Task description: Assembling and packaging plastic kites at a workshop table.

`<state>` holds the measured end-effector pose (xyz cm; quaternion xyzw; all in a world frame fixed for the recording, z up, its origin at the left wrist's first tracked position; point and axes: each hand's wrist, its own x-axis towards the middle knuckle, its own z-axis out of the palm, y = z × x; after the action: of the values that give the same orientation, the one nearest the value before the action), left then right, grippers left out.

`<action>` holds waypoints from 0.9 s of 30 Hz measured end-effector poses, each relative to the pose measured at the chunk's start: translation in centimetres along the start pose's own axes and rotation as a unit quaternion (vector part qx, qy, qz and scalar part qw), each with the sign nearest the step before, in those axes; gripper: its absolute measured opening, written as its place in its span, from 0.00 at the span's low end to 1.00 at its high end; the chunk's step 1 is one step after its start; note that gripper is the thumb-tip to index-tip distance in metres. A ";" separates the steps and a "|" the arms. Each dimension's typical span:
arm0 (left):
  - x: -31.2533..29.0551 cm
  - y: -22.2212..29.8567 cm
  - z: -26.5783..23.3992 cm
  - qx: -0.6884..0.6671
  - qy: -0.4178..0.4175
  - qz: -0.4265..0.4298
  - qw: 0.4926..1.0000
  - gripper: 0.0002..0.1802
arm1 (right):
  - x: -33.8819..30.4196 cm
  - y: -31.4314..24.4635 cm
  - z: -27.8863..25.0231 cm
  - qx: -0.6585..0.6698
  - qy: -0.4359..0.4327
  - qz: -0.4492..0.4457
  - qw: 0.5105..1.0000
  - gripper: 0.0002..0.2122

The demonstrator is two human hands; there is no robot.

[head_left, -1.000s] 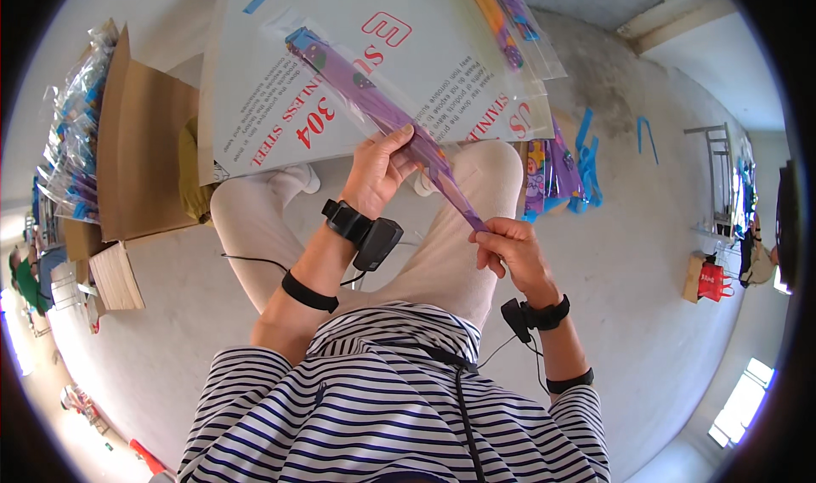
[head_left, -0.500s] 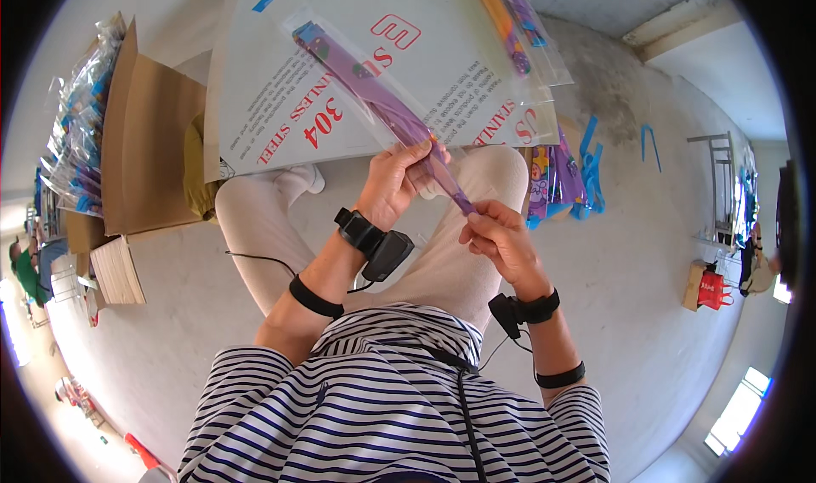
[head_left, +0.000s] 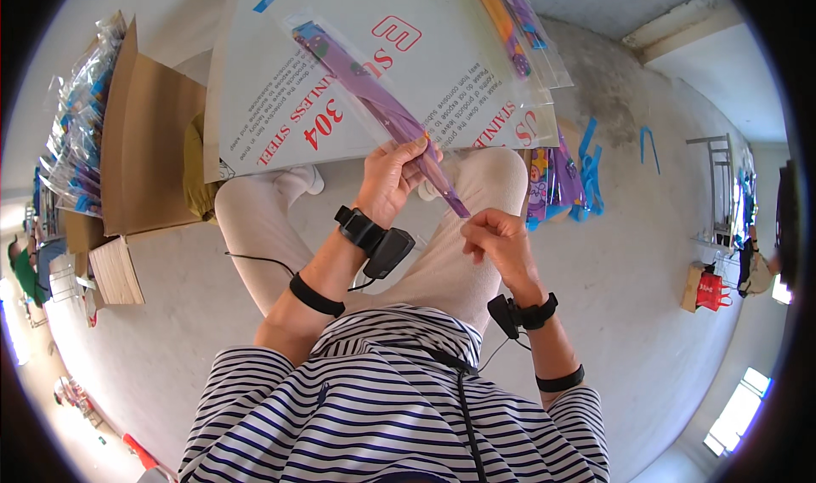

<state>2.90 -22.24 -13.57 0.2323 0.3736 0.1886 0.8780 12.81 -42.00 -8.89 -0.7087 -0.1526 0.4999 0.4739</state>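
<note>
My left hand (head_left: 388, 177) pinches a long, narrow purple packet (head_left: 365, 88) near its lower end. The packet is a purple printed strip with a blue tip inside a clear plastic sleeve. It slants from the upper left down toward my right hand, its far part over the white printed board. My right hand (head_left: 500, 243) has its fingers curled, thumb and forefinger together at the packet's lower tip. Whether they hold a bit of clear film there cannot be made out.
The white board (head_left: 280, 75) lies in front of my knees, with orange and purple packets (head_left: 501, 24) at its far right. Blue strips (head_left: 591, 173) and purple packets (head_left: 557, 177) are right of my knee. At left stands an open cardboard box (head_left: 157, 134) beside a heap of clear-wrapped packets (head_left: 81, 134).
My right hand has shifted slightly down and right, its fingertips slipping from the strip to its very end. My left hand keeps its pinch and has barely moved.
</note>
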 end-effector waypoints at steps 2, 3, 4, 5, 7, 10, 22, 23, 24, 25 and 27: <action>0.0 0.0 0.1 0.001 0.000 0.004 1.000 0.13 | 0.2 -0.1 0.3 -0.024 0.074 -0.050 0.996 0.07; -0.1 0.0 0.0 0.002 0.000 0.004 1.000 0.13 | 0.3 -0.3 0.3 -0.024 0.074 -0.050 0.996 0.07; -0.1 -0.1 0.0 0.004 0.001 0.004 1.000 0.13 | 0.5 -0.5 0.3 -0.004 0.087 -0.069 0.994 0.08; 0.0 -0.2 -0.1 0.004 0.001 0.004 1.000 0.13 | 0.7 -0.7 0.4 0.016 0.100 -0.088 0.991 0.08; 0.0 -0.5 -0.2 -0.007 -0.020 0.002 1.000 0.13 | 1.2 -0.6 1.3 -0.068 0.137 -0.125 0.980 0.08; -0.1 -0.5 -0.1 -0.009 -0.027 -0.009 1.000 0.12 | 2.0 -0.5 2.7 -0.179 0.188 -0.196 0.946 0.07; 0.2 -3.3 -2.0 -0.074 -0.083 -0.032 0.993 0.12 | 4.3 0.7 3.9 -0.172 0.214 -0.136 0.952 0.05; 0.1 -3.5 -2.1 -0.071 -0.080 -0.053 0.993 0.14 | 4.6 0.8 4.2 -0.172 0.210 -0.143 0.952 0.05; -0.2 -3.5 -1.8 -0.059 -0.098 -0.047 0.992 0.14 | 4.9 1.0 4.4 -0.169 0.223 -0.154 0.948 0.05; -0.5 -3.5 -1.6 -0.059 -0.099 -0.042 0.992 0.14 | 5.0 1.0 4.5 -0.165 0.236 -0.166 0.943 0.05; -1.0 -3.2 -1.1 -0.031 -0.066 -0.051 0.996 0.13 | 5.0 1.1 4.3 -0.144 0.226 -0.162 0.950 0.05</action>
<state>1.94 -25.10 -15.38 0.1979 0.3202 0.1394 0.9159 11.07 -36.91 -12.84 -0.8297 -0.2246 0.2153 0.4634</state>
